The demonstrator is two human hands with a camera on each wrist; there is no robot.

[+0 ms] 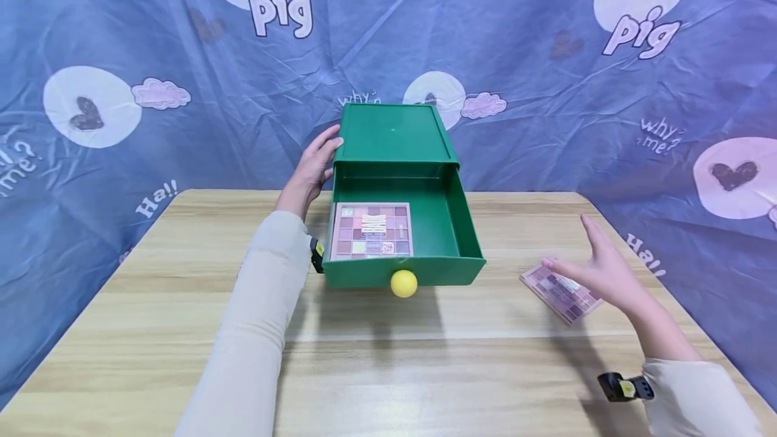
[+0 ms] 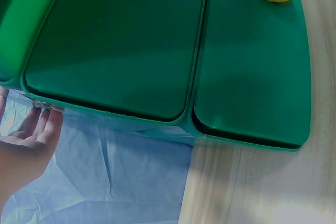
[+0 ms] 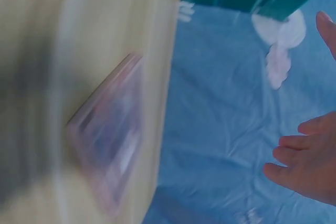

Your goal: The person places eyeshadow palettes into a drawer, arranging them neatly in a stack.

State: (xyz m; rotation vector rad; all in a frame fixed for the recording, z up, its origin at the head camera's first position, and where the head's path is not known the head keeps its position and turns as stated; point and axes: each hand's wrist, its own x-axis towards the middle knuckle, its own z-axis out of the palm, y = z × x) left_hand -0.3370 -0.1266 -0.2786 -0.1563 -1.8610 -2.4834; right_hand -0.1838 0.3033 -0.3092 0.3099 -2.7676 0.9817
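Note:
A green drawer box [image 1: 394,130] stands near the back of the table, its top drawer [image 1: 403,272] pulled out. The drawer front bears a round yellow knob [image 1: 403,283]. An eyeshadow palette [image 1: 372,229] lies flat in the drawer's left part. My left hand [image 1: 312,167] touches the box's left side with its fingertips; in the left wrist view these fingers [image 2: 48,127] meet the box edge. On the right, a second eyeshadow palette [image 1: 561,292] lies on the table, blurred in the right wrist view. Above it hovers my right hand [image 1: 607,272], thumb and fingers spread, holding nothing.
The wooden table [image 1: 182,315] carries the box and the loose palette. Behind it hangs a blue printed cloth [image 1: 534,127], which also runs down both sides. Dark wrist cameras [image 1: 625,388] are strapped to both forearms.

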